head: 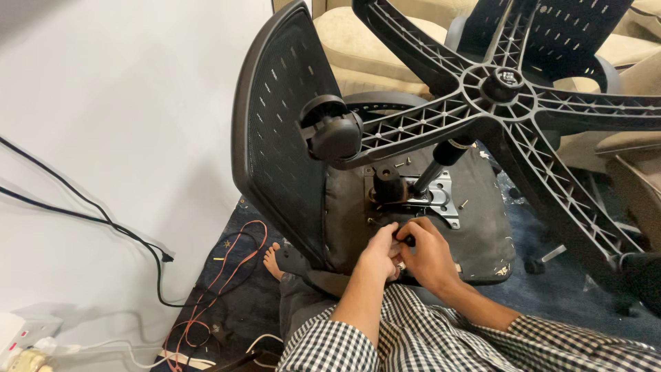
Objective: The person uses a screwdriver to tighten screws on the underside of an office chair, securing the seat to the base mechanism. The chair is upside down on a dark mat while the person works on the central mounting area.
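Observation:
An office chair lies upturned before me, its black star base (502, 86) with a caster (332, 128) pointing up and its mesh backrest (275, 131) standing at the left. The seat underside (482, 220) faces me, with a metal mounting plate (444, 196) and the gas cylinder (441, 162). My left hand (382, 249) and my right hand (430, 255) meet at the near edge of the plate. Both pinch a small dark part (407, 240) between the fingers; what it is cannot be told. Loose screws (403, 164) lie on the seat underside.
A white wall fills the left, with black cables (103, 220) and a socket (27, 334) low down. Red and white wires (220, 282) lie on the dark carpet beside my bare foot (272, 260). Beige upholstered seats (372, 48) stand behind the chair.

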